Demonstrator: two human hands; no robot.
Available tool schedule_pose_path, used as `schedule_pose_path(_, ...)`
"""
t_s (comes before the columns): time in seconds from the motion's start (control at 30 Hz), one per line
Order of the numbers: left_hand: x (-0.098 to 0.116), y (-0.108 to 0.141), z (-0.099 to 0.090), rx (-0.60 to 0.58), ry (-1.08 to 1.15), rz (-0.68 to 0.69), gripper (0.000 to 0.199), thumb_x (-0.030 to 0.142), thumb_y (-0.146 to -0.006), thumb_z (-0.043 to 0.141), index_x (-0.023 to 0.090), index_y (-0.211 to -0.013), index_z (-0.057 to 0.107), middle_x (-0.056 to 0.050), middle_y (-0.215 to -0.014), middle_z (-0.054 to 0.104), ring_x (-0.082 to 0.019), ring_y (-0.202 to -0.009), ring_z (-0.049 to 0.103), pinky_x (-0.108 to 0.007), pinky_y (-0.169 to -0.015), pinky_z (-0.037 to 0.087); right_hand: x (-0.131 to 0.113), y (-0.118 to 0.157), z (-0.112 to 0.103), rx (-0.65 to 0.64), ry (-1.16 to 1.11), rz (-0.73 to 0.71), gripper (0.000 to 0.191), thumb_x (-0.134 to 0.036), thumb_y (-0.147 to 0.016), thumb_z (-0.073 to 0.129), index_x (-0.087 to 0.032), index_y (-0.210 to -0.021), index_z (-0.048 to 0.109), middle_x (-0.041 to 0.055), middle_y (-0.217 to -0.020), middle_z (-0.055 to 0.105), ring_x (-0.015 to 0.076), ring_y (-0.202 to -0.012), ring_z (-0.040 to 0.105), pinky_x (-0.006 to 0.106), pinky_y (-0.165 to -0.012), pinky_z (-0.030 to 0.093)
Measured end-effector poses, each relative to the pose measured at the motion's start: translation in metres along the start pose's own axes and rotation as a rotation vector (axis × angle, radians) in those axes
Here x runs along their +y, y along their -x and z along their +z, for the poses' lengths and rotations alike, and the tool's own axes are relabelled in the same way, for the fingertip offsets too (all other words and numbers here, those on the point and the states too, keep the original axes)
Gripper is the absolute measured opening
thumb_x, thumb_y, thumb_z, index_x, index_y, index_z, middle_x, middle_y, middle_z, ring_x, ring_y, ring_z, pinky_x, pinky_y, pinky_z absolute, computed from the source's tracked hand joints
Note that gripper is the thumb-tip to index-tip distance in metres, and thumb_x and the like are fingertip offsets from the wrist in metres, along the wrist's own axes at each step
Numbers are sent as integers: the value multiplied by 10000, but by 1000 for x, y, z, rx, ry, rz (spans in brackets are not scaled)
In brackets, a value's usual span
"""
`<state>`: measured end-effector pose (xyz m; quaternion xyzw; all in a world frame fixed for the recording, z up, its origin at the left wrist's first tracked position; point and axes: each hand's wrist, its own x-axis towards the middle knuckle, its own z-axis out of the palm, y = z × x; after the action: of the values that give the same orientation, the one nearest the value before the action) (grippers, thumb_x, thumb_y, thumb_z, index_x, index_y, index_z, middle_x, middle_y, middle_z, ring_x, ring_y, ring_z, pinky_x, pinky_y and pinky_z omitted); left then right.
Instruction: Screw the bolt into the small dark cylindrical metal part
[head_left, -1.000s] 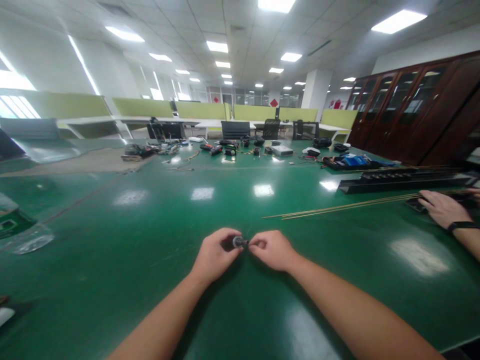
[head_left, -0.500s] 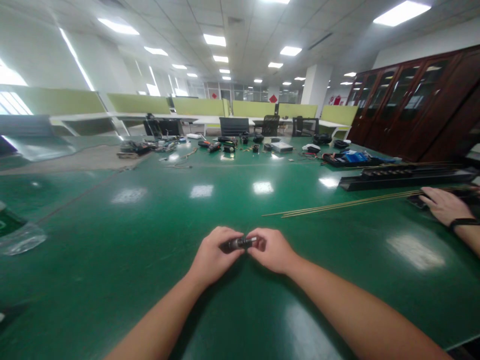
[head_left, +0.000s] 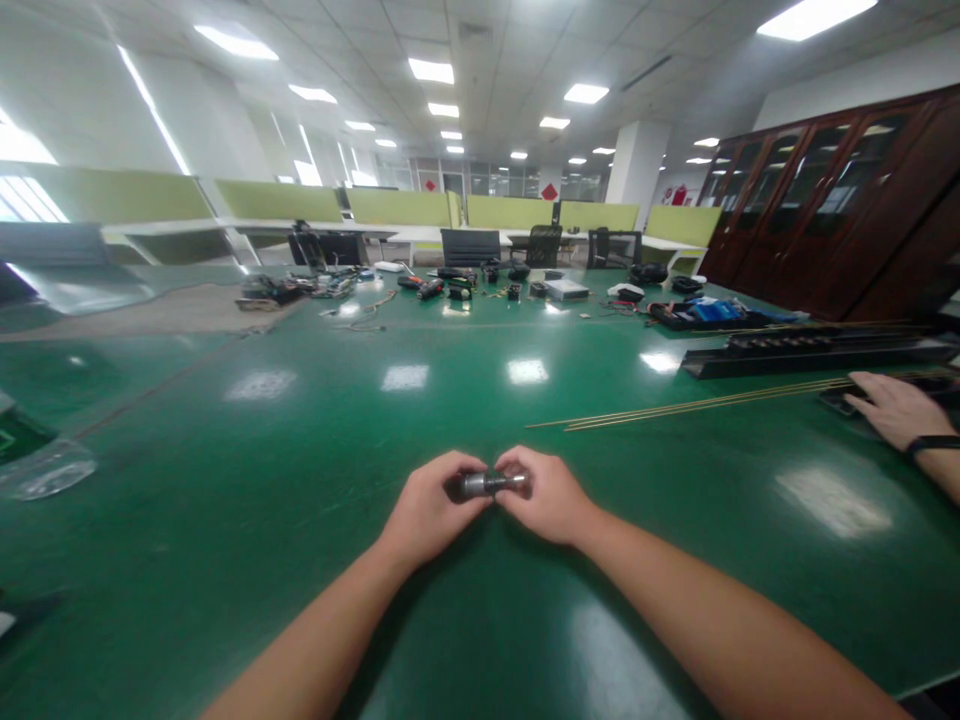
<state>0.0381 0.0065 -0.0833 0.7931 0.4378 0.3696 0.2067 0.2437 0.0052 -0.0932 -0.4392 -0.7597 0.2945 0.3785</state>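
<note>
A short, dark and silvery metal cylinder lies level between my two hands, just above the green tabletop. It has a thick, shiny section on the left and a narrower stem toward the right; its exact kind I cannot make out. My left hand is closed around the thick end, thumb below and fingers above. Around the thin end my right hand is closed in a pinch. Its left tip is hidden in my left palm.
Thin brass rods lie ahead to the right, beside a black metal channel. Another person's hand rests at the right edge. A clear plastic bottle lies at left. Tools and a black tray sit at the far side.
The cylinder has turned in my hands and now shows a brighter, silvery side. My hands stay almost in place.
</note>
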Motion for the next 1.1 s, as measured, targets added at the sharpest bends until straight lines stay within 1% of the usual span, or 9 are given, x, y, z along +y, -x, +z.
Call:
schedule_pose_path(0.07, 2, 0, -1, -9, 4, 8, 172, 287, -781, 724, 213, -934, 697, -33, -923, 709, -189, -848, 661, -289, -791, 520, 2, 0, 1, 18, -11, -8, 288, -178, -752, 666, -208, -1036, 632, 15, -897, 710, 161, -764, 645, 253, -713, 484)
schedule_pose_path(0.13, 4, -1, -1, -18, 7, 7, 171, 295, -781, 725, 211, -928, 701, -37, -919, 711, -193, -849, 662, -292, -790, 518, 4, 0, 2, 30, -7, -20, 258, -168, -756, 655, -208, -1009, 626, 10, -884, 702, 158, -763, 639, 250, -709, 481)
schedule_pose_path(0.27, 4, 0, 0, -31, 12, -6, 185, 304, -783, 727, 215, -944, 707, -37, -926, 710, -196, -858, 660, -296, -793, 514, 5, 0, 4, 21, -9, -45, 171, -170, -778, 641, -204, -945, 650, 6, -864, 698, 155, -754, 631, 242, -692, 475)
schedule_pose_path(0.37, 4, 0, -1, -35, 17, -10, 186, 298, -783, 733, 220, -950, 710, -31, -927, 710, -191, -855, 658, -292, -790, 509, 4, 0, 3, 4, -19, -63, 143, -174, -791, 639, -202, -925, 677, 7, -863, 706, 158, -766, 638, 242, -695, 478)
schedule_pose_path(0.53, 3, 0, -1, -33, 3, 7, 181, 318, -790, 724, 218, -941, 715, -37, -913, 713, -194, -838, 656, -300, -776, 510, 1, 0, 1, -5, -16, -89, 174, -178, -806, 643, -200, -960, 721, 19, -899, 732, 167, -808, 662, 253, -733, 488)
schedule_pose_path(0.7, 2, 1, 2, -10, -7, 11, 183, 297, -779, 723, 210, -939, 708, -47, -926, 715, -201, -853, 659, -307, -785, 514, 2, 0, 1, -31, -10, -57, 190, -168, -799, 647, -192, -969, 727, 24, -910, 741, 164, -781, 665, 253, -722, 497)
schedule_pose_path(0.83, 6, 5, 4, 12, -11, 16, 166, 290, -788, 709, 212, -934, 704, -43, -918, 716, -196, -848, 662, -299, -779, 513, 4, 2, 2, -32, -19, -51, 193, -137, -778, 646, -186, -947, 726, 18, -881, 736, 158, -757, 659, 246, -708, 490)
schedule_pose_path(1.1, 14, 7, 3, 12, -93, 105, 121, 258, -809, 680, 209, -920, 689, -41, -911, 704, -192, -844, 649, -300, -772, 493, 3, 3, 1, -27, 19, -50, 173, -135, -771, 660, -189, -921, 729, 15, -860, 730, 160, -758, 650, 251, -714, 482)
